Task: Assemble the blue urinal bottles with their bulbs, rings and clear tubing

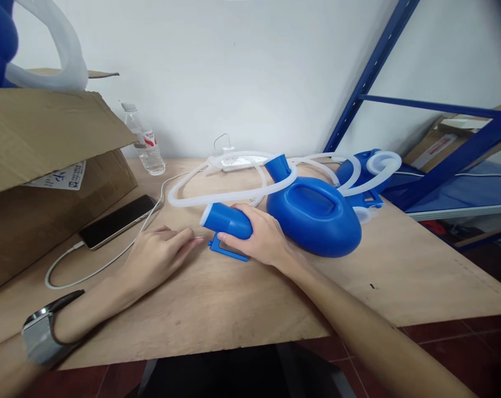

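My right hand [265, 235] is wrapped round a short blue plastic spout [228, 220] with a white rim at its left end. Below the spout sits a blue bracket-shaped clip [229, 251], close under my right thumb. My left hand [161, 251] rests on the wooden table, thumb and forefinger pinched on a thin, light, pin-like piece [198, 237] that points toward the clip. Just right of my right hand lies a blue urinal bottle [312, 215] with a moulded handle and an angled neck. A translucent hose [234, 196] loops behind my hands.
A cardboard box [59, 149] stands at the left, with blue parts and a hose on top. Near it are a phone [120, 221] on a white cable and a water bottle [149, 143]. A power strip [242, 162], another blue bottle [352, 168] and blue shelving [370, 61] are behind.
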`<state>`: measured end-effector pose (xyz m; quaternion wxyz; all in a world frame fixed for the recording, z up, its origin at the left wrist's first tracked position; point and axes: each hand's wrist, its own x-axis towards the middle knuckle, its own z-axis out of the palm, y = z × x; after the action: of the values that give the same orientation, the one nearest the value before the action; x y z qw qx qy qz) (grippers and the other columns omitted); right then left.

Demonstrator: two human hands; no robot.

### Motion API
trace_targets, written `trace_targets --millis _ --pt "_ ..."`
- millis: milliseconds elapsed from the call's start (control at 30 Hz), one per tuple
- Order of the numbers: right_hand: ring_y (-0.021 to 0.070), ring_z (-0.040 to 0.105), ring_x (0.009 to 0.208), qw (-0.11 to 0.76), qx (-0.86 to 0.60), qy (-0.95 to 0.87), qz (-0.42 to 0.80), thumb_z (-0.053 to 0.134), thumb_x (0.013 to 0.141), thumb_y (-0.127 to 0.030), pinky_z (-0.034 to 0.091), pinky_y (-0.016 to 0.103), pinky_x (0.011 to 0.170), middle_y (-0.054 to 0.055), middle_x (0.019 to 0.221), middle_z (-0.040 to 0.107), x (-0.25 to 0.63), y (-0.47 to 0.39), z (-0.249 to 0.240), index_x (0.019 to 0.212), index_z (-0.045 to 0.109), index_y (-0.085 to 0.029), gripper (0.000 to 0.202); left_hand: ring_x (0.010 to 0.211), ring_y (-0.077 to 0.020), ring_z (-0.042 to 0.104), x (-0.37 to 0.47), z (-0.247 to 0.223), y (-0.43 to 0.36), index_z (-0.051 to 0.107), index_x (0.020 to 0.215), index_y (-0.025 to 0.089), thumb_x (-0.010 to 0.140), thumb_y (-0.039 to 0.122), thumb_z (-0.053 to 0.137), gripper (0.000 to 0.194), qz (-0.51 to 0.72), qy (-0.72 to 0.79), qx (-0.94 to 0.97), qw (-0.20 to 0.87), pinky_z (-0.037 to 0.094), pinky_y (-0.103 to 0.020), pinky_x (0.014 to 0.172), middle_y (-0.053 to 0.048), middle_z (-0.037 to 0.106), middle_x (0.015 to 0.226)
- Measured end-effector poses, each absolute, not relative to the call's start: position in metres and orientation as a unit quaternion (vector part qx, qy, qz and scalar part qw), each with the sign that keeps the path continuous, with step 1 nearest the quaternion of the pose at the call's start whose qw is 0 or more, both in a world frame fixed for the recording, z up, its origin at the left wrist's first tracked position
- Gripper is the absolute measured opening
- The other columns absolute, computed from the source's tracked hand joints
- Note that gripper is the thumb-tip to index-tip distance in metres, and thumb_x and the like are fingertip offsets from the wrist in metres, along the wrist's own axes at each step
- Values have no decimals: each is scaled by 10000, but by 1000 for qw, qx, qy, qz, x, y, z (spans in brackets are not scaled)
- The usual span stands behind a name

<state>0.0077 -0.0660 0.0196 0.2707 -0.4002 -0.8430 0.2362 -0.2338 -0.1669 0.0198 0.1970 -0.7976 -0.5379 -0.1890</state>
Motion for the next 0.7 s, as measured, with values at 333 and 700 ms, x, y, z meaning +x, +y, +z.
trace_targets --millis 333,700 --pt "204 597 1292 215 -379 -879 195 627 806 -747 499 392 1107 -8 1419 566 20 -52 23 1425 564 -326 752 1087 -332 659 -252 20 -149 673 1270 122 999 422 537 426 -225 -540 -788 193 420 -524 1054 -168 720 1202" --pt "142 621 1222 209 -294 -915 179 654 793 -751 498 272 1032 -13 1373 599 25 -53 24 1429 591 -323 769 927 -167 740 -224 36 -149 629 1355 222 930 574 678 554 -322 -515 -791 -78 614 -300 841 -21 747 1199"
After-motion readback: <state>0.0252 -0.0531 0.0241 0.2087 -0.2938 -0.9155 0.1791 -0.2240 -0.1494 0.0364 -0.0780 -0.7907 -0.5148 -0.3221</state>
